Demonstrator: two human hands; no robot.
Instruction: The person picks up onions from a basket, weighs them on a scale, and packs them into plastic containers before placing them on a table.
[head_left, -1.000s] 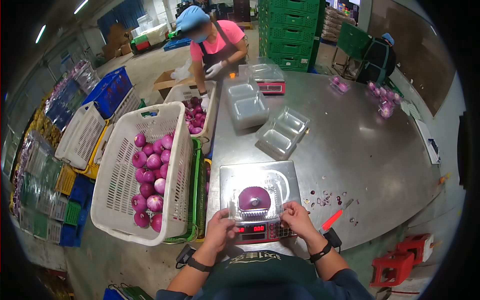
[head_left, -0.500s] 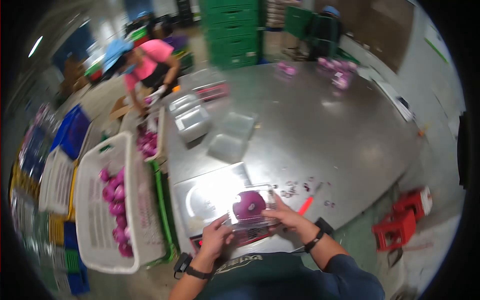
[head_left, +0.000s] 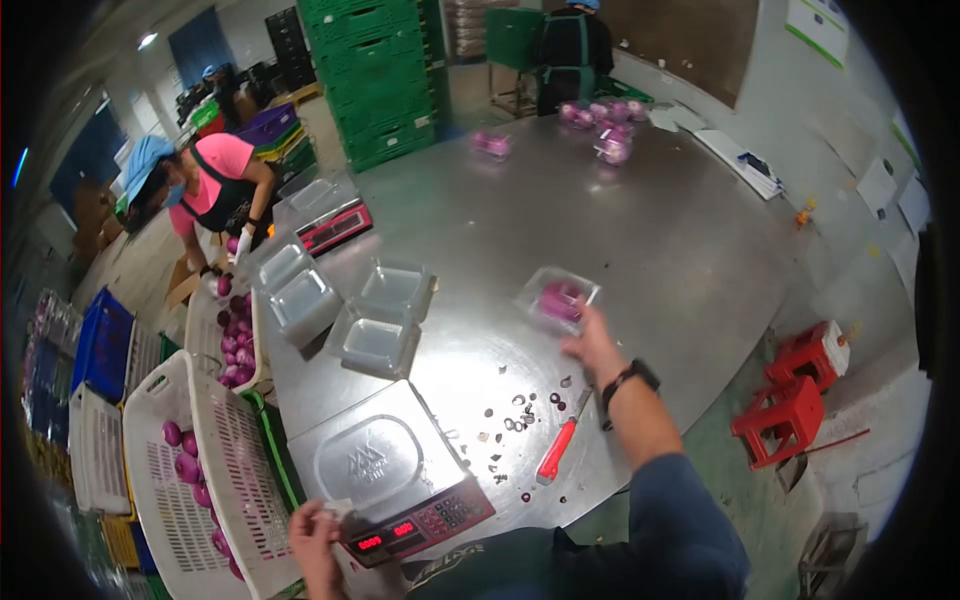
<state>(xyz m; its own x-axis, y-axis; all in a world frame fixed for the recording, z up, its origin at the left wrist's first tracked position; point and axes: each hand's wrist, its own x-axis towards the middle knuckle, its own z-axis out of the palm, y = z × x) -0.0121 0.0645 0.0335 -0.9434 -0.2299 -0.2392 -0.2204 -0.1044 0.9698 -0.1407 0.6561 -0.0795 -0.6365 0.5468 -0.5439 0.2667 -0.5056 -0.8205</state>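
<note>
My right hand (head_left: pixel 597 350) is closed on the near edge of a clear plastic clamshell (head_left: pixel 543 318) with a purple onion (head_left: pixel 562 299) inside, over the middle of the steel table. My left hand (head_left: pixel 316 543) is at the front left corner of a digital scale (head_left: pixel 372 458), fingers pinched by a small pale scrap that I cannot make out. Nothing lies on the scale's plate, and its red display is lit. Between the scale and my right forearm lies a red-handled knife (head_left: pixel 557 452) among onion trimmings (head_left: pixel 518 414).
Open clamshells (head_left: pixel 378 318) and a second scale (head_left: pixel 335 230) stand on the table's left. White baskets of onions (head_left: pixel 240 470) line that side, where a co-worker in pink (head_left: pixel 225 170) bends. Packed onions (head_left: pixel 603 125) sit at the far end. Red stools (head_left: pixel 785 420) stand right.
The clamshell with the onion has left the scale and moved forward and right in my right hand. My left hand has let go of it and moved to the scale's left corner.
</note>
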